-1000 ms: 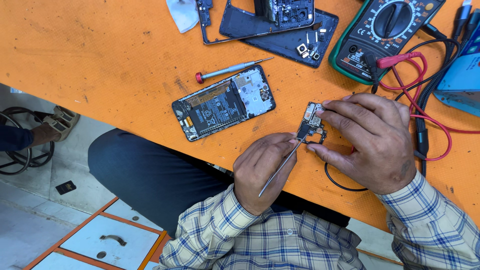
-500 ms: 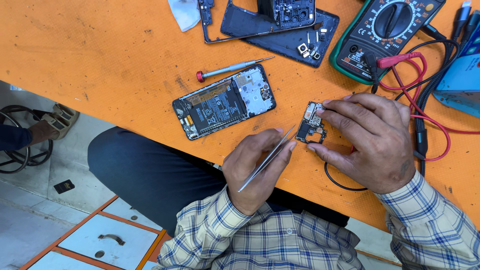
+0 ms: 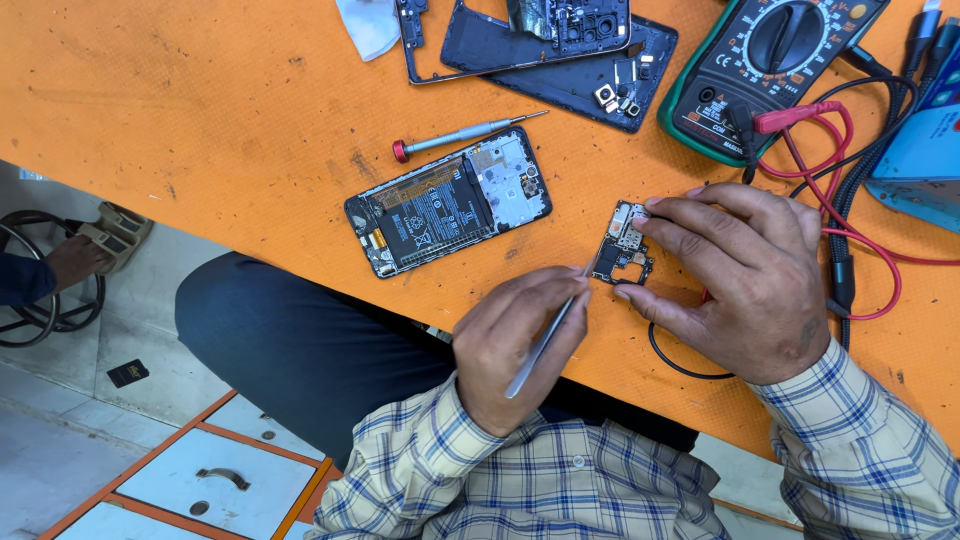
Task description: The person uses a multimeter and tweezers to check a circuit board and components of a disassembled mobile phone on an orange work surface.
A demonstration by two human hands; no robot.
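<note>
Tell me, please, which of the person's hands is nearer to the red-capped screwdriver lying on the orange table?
Left. The left hand, holding tweezers, lies below and right of the screwdriver; the right hand, pinning the small circuit board, is farther right.

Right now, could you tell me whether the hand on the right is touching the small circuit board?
Touching. The head view shows the right hand pinning the small circuit board on the orange table, fingertips on its upper and lower edges.
</note>
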